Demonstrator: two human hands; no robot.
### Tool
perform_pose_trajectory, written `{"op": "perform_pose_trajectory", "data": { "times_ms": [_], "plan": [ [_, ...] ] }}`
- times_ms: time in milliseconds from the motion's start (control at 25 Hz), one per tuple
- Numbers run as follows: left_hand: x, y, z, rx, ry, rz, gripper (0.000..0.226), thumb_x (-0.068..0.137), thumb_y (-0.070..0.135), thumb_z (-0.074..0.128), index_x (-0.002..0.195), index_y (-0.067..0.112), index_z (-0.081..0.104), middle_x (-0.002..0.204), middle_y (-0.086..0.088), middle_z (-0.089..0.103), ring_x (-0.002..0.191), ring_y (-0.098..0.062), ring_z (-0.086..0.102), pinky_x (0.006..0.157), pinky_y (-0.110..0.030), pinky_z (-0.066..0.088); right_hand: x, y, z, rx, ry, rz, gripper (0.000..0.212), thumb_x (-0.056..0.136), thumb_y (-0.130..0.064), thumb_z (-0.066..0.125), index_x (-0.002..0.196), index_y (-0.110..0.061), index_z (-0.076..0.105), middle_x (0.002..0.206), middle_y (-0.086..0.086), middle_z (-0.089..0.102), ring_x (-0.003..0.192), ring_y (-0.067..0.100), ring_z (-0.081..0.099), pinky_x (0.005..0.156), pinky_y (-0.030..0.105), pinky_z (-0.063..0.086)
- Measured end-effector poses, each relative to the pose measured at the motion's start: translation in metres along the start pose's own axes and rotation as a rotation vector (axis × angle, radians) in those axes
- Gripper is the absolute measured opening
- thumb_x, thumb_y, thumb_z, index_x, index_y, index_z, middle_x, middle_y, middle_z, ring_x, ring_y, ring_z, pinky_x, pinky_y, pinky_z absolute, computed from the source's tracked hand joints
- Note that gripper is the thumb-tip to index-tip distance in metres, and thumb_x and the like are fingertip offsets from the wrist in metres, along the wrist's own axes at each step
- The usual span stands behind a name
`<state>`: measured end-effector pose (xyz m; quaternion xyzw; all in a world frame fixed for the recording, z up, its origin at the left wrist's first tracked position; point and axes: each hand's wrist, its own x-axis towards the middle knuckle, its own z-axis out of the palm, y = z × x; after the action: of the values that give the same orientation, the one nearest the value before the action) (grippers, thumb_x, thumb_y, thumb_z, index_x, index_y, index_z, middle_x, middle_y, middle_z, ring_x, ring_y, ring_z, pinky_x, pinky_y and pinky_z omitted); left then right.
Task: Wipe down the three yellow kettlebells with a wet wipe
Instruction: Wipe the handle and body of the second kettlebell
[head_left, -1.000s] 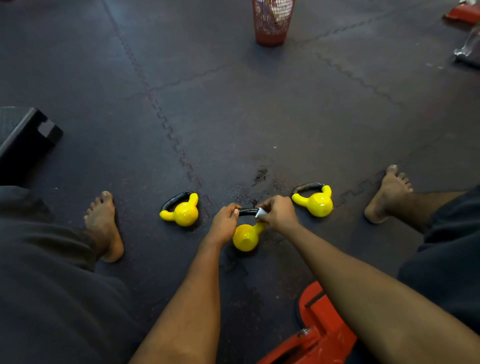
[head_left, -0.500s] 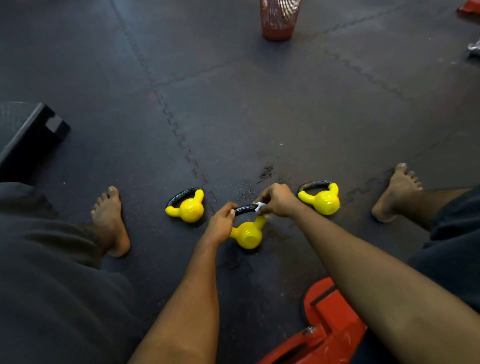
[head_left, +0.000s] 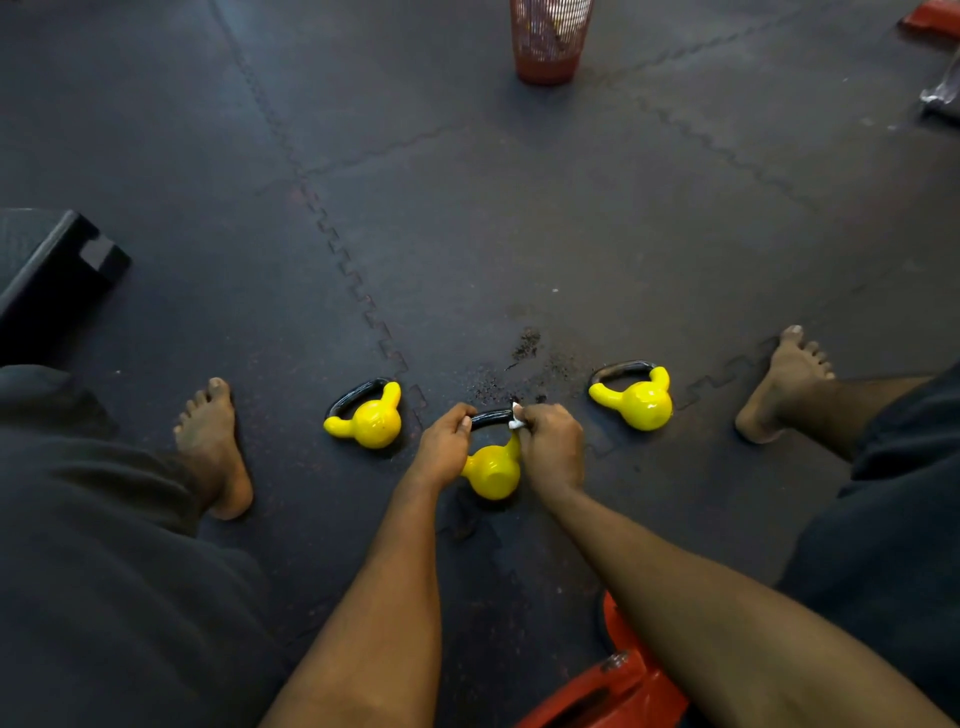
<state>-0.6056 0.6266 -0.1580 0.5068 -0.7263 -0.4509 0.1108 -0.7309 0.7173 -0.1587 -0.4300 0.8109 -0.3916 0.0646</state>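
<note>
**Wiping the middle kettlebell's handle**

Working left to right, we first meet a black block (head_left: 57, 275) cut off by the frame edge at 9 o'clock, its form hard to make out. Our dark shorts (head_left: 104, 571) hide the floor below it, and our bare left foot (head_left: 215, 447) rests flat on the mat.

Next lies the left kettlebell (head_left: 366, 418), glossy yellow, round-bodied, with a black loop handle, tipped over on the floor. Our left hand (head_left: 441, 449) is clamped on one end of the middle kettlebell (head_left: 491, 470) handle; our right hand (head_left: 550, 447) is closed around the other end, pinching a white wet wipe (head_left: 516, 418), mostly hidden by the fingers. The two hands sit near each other, apart. This kettlebell lies at 6 o'clock from centre, between our forearms.

At 4 o'clock the right kettlebell (head_left: 636, 400) lies untouched, then our right foot (head_left: 779, 387).

Dark rubber floor mats (head_left: 519, 218) join in jigsaw seams, scuffed near the handle. A red mesh bin (head_left: 548, 41) is cropped at 12 o'clock; orange equipment (head_left: 613, 686) is cut off at the bottom.
</note>
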Motion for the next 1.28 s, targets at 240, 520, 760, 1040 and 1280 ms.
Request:
{"op": "perform_pose_trajectory", "data": {
  "times_ms": [240,520,760,1040,1280],
  "plan": [
    [0.002,-0.009,0.0,-0.032,0.026,-0.004,0.022,0.1,0.019,0.04,0.11,0.021,0.059,0.089,-0.011,0.061,0.081,-0.027,0.058,0.077,-0.037,0.049,-0.02,-0.002,0.013,0.015,-0.134,-0.087,0.053,0.083,-0.005,0.066,0.135,-0.007,0.056,0.135,0.009,0.059,0.126,0.022,0.053,0.107,0.02,0.034],
    [0.002,-0.004,0.002,-0.064,0.033,-0.009,0.023,0.1,0.019,0.041,0.114,0.018,0.06,0.088,-0.015,0.063,0.079,-0.023,0.056,0.079,-0.036,0.049,-0.022,-0.016,0.018,0.106,-0.254,0.098,0.052,0.099,-0.019,0.044,0.149,-0.01,0.033,0.156,0.003,0.032,0.145,0.016,0.026,0.119,0.029,0.021],
    [-0.003,-0.007,-0.002,-0.034,-0.01,0.02,0.022,0.1,0.018,0.04,0.111,0.02,0.059,0.097,-0.016,0.063,0.091,-0.03,0.061,0.082,-0.036,0.048,0.036,-0.009,0.004,0.082,-0.473,0.323,0.031,0.097,-0.023,0.046,0.089,-0.005,0.07,0.098,0.023,0.069,0.099,0.039,0.061,0.077,0.038,0.044],
    [-0.001,0.006,0.01,0.098,0.004,0.099,0.023,0.1,0.017,0.04,0.114,0.013,0.059,0.104,-0.019,0.061,0.096,-0.034,0.056,0.083,-0.04,0.045,-0.019,-0.01,0.009,0.046,-0.068,0.303,0.031,0.1,-0.027,0.044,0.114,-0.013,0.067,0.111,0.014,0.07,0.105,0.033,0.061,0.089,0.04,0.047],
    [-0.001,-0.001,0.006,0.009,0.058,0.003,0.025,0.101,0.019,0.039,0.116,0.014,0.059,0.099,-0.024,0.062,0.08,-0.028,0.054,0.072,-0.032,0.043,-0.04,-0.01,0.018,0.124,-0.043,0.129,0.042,0.101,-0.019,0.045,0.142,-0.011,0.048,0.147,0.001,0.047,0.138,0.011,0.04,0.116,0.028,0.029]
  ]
}}
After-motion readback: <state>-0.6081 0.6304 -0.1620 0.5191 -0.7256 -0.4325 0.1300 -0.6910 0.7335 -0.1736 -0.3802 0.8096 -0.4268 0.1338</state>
